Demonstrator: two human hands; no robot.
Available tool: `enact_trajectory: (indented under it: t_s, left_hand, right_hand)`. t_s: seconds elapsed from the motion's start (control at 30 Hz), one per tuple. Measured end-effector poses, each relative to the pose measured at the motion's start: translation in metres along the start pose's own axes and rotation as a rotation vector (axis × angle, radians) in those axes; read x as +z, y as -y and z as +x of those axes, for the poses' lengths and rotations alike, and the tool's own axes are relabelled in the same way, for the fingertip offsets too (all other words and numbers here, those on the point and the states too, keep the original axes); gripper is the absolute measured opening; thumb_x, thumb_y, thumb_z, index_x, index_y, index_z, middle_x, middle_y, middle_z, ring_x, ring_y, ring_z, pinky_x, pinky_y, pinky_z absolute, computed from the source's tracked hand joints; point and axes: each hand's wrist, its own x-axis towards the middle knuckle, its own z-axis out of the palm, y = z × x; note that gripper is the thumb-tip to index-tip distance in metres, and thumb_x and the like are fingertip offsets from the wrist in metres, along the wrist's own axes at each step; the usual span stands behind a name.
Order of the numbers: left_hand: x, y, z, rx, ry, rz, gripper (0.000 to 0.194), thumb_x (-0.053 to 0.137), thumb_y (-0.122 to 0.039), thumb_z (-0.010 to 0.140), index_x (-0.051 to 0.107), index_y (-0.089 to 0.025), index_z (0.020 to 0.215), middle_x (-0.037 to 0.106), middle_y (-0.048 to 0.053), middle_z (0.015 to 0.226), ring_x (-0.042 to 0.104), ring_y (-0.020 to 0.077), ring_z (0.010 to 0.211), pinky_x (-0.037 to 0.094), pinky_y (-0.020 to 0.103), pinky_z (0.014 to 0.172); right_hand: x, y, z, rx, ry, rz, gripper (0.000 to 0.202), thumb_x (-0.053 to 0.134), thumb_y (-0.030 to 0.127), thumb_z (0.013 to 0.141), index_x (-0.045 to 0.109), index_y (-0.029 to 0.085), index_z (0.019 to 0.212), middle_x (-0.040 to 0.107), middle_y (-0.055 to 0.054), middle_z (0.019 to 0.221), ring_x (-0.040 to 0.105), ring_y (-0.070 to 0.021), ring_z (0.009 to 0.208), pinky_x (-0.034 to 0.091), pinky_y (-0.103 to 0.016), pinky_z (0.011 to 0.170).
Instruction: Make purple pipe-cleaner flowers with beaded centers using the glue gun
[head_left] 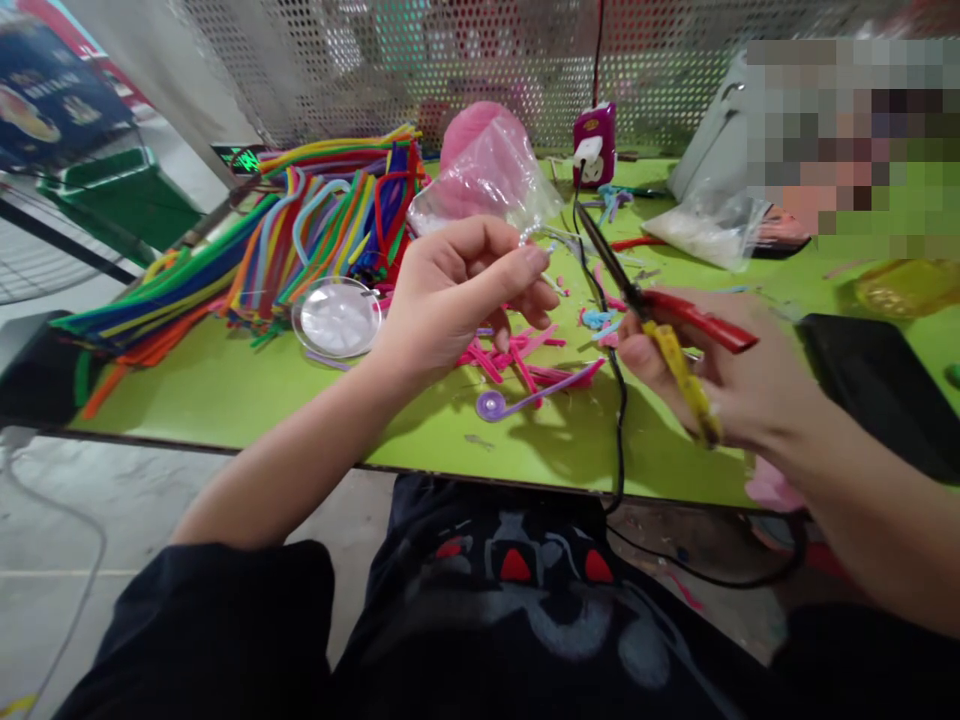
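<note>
My left hand [480, 285] pinches a small loop of white pearl-like beads [531, 236] between thumb and forefinger. To its right, my right hand [720, 380] holds pliers [637, 295] with one red and one yellow handle, the long dark jaws pointing up and away. The jaws are apart from the beads. Below my hands lie short pink pipe cleaner pieces [517, 365] and a purple pipe cleaner [551, 393] with one end coiled into a disc. Small light blue twisted pieces [598, 320] lie between the hands.
A pile of colourful pipe cleaners [300, 240] covers the table's left, beside a round clear dish [337, 318]. A pink ball-like bundle in plastic [484, 150] and a purple power socket [595, 145] stand behind. A black cable [616, 420] crosses the green table; a dark phone-like slab [885, 390] lies right.
</note>
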Motion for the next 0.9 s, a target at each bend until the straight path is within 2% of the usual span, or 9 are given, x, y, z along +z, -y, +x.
enact_trajectory:
  t_s: [0.17,0.3,0.4,0.57,0.77,0.9]
  left_hand:
    - [0.007,-0.002,-0.007,0.042,0.023,0.072,0.012,0.080,-0.011,0.083,0.072,-0.019,0.077,0.078,-0.003,0.066,0.077,0.0119,0.055,0.050,0.014,0.039]
    - [0.011,-0.001,-0.011,0.057,-0.005,0.104,0.016,0.079,-0.006,0.081,0.071,-0.019,0.078,0.079,-0.003,0.069,0.080,0.0128,0.058,0.052,0.012,0.042]
    - [0.013,-0.002,-0.013,0.031,-0.004,0.147,0.016,0.080,-0.009,0.082,0.068,-0.019,0.077,0.079,-0.003,0.070,0.081,0.0149,0.061,0.055,0.013,0.045]
    - [0.016,-0.003,-0.016,0.001,0.020,0.105,0.014,0.077,-0.011,0.080,0.068,-0.020,0.076,0.081,0.001,0.071,0.085,0.0196,0.067,0.051,0.014,0.039]
    - [0.014,-0.003,-0.017,-0.045,0.013,0.112,0.016,0.081,-0.013,0.079,0.067,-0.020,0.078,0.083,0.002,0.075,0.086,0.0205,0.072,0.061,0.017,0.047]
    - [0.014,-0.003,-0.017,-0.048,0.022,0.125,0.018,0.085,-0.017,0.080,0.068,-0.020,0.080,0.084,0.003,0.077,0.086,0.0216,0.073,0.065,0.020,0.052]
  right_hand:
    - [0.002,0.005,-0.001,-0.095,0.052,-0.169,0.039,0.055,0.051,0.103,0.044,0.021,0.080,0.046,0.002,0.068,0.038,-0.0120,0.059,0.027,-0.028,0.058]
    - [0.004,0.006,-0.008,-0.130,-0.045,-0.408,0.041,0.055,0.054,0.099,0.038,0.022,0.080,0.043,0.000,0.069,0.038,-0.0142,0.063,0.024,-0.028,0.058]
    - [0.004,0.006,-0.010,-0.176,-0.118,-0.496,0.035,0.054,0.052,0.099,0.045,0.022,0.084,0.050,-0.002,0.071,0.045,-0.0159,0.064,0.023,-0.028,0.056]
    - [0.003,0.008,-0.009,-0.242,-0.167,-0.531,0.027,0.054,0.045,0.097,0.050,0.021,0.084,0.052,-0.002,0.068,0.047,-0.0159,0.059,0.023,-0.028,0.052]
    - [0.002,0.005,-0.009,-0.261,-0.144,-0.489,0.026,0.053,0.041,0.097,0.047,0.021,0.082,0.054,-0.001,0.069,0.047,-0.0156,0.059,0.025,-0.029,0.053]
    - [0.001,0.002,-0.011,-0.252,-0.126,-0.431,0.029,0.056,0.042,0.097,0.043,0.022,0.080,0.047,0.001,0.066,0.043,-0.0149,0.058,0.025,-0.029,0.053]
